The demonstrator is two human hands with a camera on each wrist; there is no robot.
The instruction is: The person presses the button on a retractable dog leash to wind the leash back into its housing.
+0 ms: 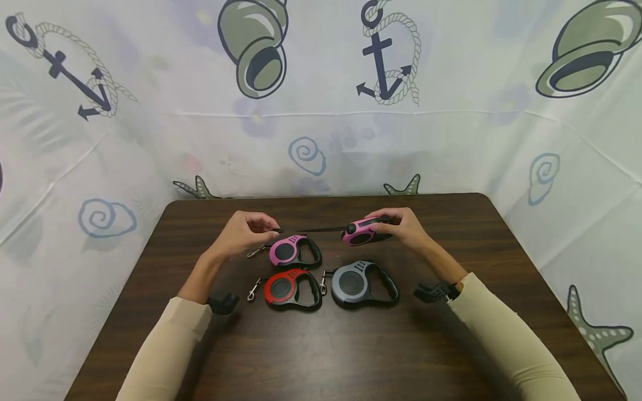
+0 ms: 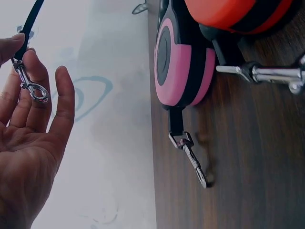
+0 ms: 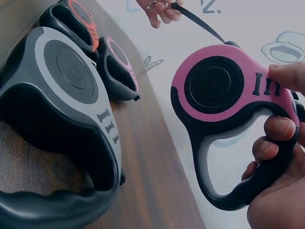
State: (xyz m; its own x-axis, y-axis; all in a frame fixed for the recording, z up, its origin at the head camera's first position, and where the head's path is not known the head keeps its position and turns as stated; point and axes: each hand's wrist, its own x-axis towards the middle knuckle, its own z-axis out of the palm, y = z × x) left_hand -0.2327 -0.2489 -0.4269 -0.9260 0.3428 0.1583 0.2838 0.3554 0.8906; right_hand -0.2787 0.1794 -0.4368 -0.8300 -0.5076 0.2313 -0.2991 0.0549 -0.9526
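My right hand (image 1: 405, 227) grips the black handle of a pink retractable dog leash (image 3: 214, 83), lifted above the table's far part, fingers through the handle loop. A black strap (image 1: 321, 229) stretches from it across to my left hand (image 1: 243, 233). In the left wrist view, thumb and finger pinch the strap end just above its metal snap hook (image 2: 35, 90), which dangles before the other fingers. Below the strap lies a second pink leash (image 1: 285, 252). Nearer me are a red leash (image 1: 281, 288) and a larger grey leash (image 1: 352, 283), side by side.
The brown wooden table (image 1: 321, 356) has a white patterned cloth (image 1: 321, 67) behind it and at both sides. Snap hooks of the lying leashes point left, one of them (image 1: 323, 285) between the red and grey leashes.
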